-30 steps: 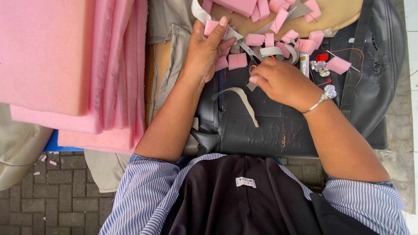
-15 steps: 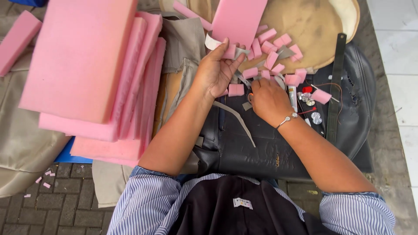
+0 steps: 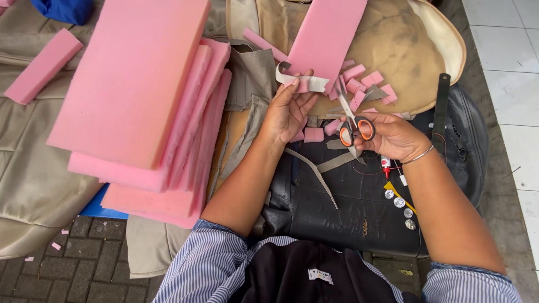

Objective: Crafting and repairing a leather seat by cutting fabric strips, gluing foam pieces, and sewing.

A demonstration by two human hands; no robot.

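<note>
- Looking down from the head camera, I see a striped shirt with a dark apron (image 3: 314, 275) nearest, at six o'clock, with both bare forearms reaching away from it.
- At about five o'clock of the hands, a black leather seat cover (image 3: 337, 202) lies across the lap, with a few round silver buttons (image 3: 400, 203) on its right part.
- My right hand (image 3: 393, 136) is closed through the orange loops of the scissors (image 3: 351, 120); the blades point up toward twelve o'clock.
- My left hand (image 3: 289, 109), at nine o'clock of the scissors, pinches a grey fabric strip (image 3: 300, 81) between thumb and fingers, and a small pink foam bit seems caught in the same grip.
- Between and just past the hands, small pink foam pieces (image 3: 362, 76) lie scattered.
- Further out at twelve o'clock, a long pink foam block (image 3: 328, 33) rests on a tan seat cushion (image 3: 415, 56).
- Off at nine to ten o'clock, a stack of pink foam slabs (image 3: 135, 95) sits on beige upholstery (image 3: 28, 168), well apart from the hands.
</note>
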